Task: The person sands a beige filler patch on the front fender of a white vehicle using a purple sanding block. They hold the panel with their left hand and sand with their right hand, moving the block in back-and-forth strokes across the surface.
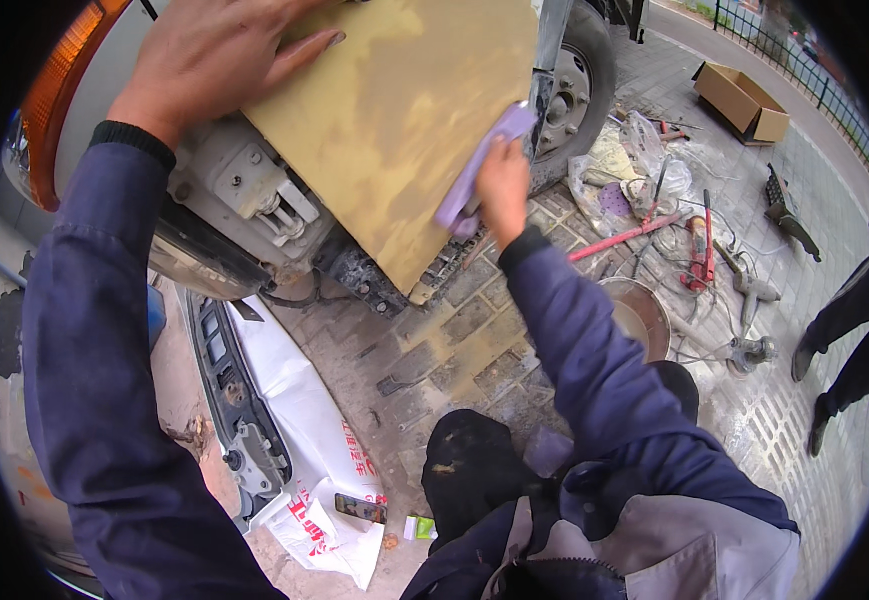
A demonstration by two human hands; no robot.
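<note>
A flat vehicle panel (385, 110), coated in yellowish-tan filler with darker smoky patches, fills the upper middle. My right hand (505, 190) is closed around a long purple sanding block (473, 175), which lies slanted along the panel's right edge near the lower corner. At the panel's upper left rests my left hand (210, 65), its thumb stretched out over the surface. The other fingertips of that hand run past the top of the picture. Under the panel, metal brackets and a hinge-like fitting (263, 190) show.
A wheel (575, 90) stands beyond the panel. To the right lie a bucket (639, 312), red-handled tools (700, 250), a heat gun (750, 290) and plastic sheeting. A cardboard box (743, 103) sits farther back. Another person's legs (850, 310) stand at right. A phone (361, 508) lies on a white sack (305, 420).
</note>
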